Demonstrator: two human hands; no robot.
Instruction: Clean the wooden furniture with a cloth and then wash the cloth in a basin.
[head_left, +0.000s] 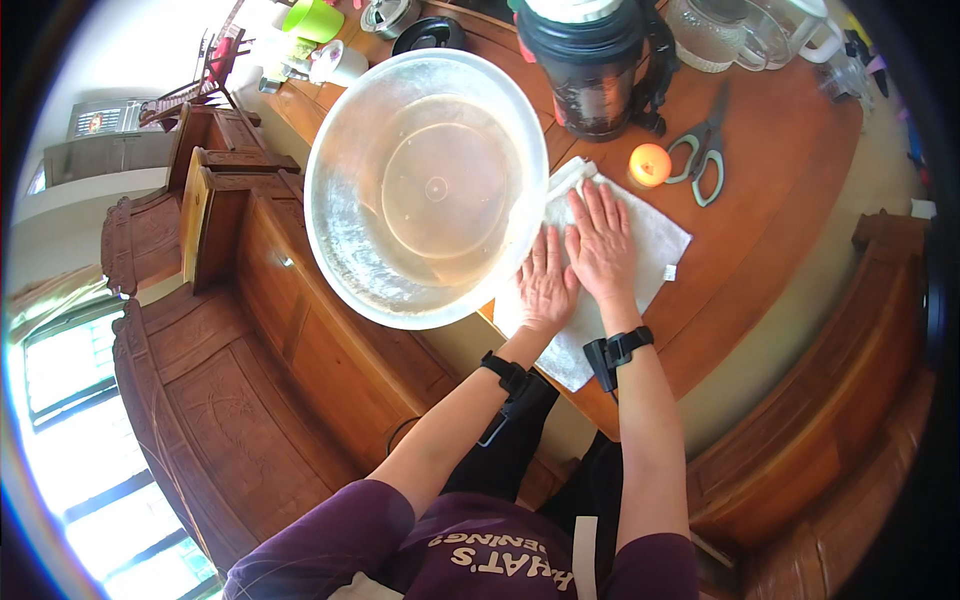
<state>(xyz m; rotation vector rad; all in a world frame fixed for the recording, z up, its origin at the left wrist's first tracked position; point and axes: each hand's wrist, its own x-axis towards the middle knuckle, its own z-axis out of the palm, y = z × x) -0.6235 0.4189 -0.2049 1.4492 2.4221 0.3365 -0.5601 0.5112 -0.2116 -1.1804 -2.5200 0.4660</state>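
A white cloth (651, 232), like a small towel with a tag at one edge, lies spread on the wooden table near its corner. My left hand (548, 294) rests palm down on it, close beside the rim of a large pale basin (401, 301). Flat on the same cloth, my right hand (602, 244) lies a little farther forward, its thumb near the left hand. Neither hand grips anything, and the fingers of both are extended and slightly apart. The basin seems to hold shallow, slightly cloudy water. Part of the cloth's left side is hidden by the basin and my hands.
Beyond the cloth are a small round orange object (650, 164) and scissors (703, 154). A big dark insulated jug (589, 82) and glass pitchers (709, 41) stand farther back. Carved wooden benches (225, 405) flank the table (757, 225). A green cup (313, 20) is far left.
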